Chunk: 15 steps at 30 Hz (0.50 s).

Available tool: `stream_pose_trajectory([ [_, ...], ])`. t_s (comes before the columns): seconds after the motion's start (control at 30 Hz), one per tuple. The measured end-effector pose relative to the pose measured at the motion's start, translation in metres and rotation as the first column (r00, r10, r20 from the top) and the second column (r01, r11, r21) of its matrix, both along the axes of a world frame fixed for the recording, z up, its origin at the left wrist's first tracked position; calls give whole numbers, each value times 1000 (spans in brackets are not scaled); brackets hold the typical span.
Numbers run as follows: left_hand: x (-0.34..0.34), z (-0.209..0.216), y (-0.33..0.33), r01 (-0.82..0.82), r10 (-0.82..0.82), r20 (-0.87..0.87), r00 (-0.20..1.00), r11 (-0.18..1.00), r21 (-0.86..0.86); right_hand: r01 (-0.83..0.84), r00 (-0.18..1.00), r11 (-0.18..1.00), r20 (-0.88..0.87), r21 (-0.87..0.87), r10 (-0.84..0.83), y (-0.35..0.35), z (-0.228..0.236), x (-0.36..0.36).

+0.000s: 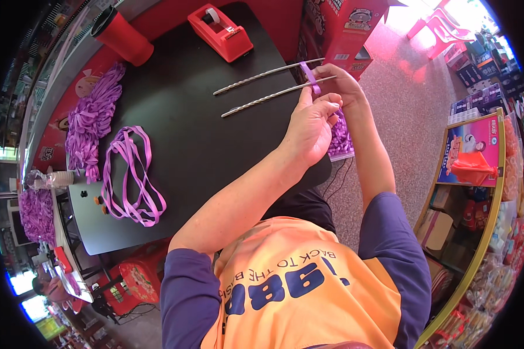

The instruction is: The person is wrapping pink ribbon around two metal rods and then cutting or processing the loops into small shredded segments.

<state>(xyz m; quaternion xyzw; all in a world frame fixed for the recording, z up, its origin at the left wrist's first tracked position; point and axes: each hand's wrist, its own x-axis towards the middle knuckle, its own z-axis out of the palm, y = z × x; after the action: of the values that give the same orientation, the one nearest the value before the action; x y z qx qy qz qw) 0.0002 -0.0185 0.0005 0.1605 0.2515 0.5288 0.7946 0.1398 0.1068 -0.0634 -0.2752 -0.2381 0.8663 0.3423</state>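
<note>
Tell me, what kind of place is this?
Probably a small shop: shelves of packaged goods stand at the right, boxes are stacked nearby, and a counter-like black table holds a red tape dispenser.

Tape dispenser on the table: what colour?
Red tape dispenser, clearest in the head view, at the black table's far end.

Hidden and cut-off parts at the tabletop edge.
The left hand [311, 125] covers most of the purple bag [340, 139]; the right hand [339, 81] hides the near ends of two twisted metal rods [262, 87]; the red box [346, 29] is cut off by the upper edge.
</note>
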Motion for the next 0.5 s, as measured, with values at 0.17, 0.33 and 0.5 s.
stream_pose_trajectory([
  [0.17,0,-3,1,-11,11,9,1000,1000,-19,-75,973,991,226,108,49,-5,29,7],
  [0.33,3,-3,2,-3,3,17,1000,1000,-5,-177,941,968,320,177,113,-5,37,25],
  [0.5,1,-6,2,-14,14,17,1000,1000,-4,-83,863,943,497,321,-93,-13,50,25],
])
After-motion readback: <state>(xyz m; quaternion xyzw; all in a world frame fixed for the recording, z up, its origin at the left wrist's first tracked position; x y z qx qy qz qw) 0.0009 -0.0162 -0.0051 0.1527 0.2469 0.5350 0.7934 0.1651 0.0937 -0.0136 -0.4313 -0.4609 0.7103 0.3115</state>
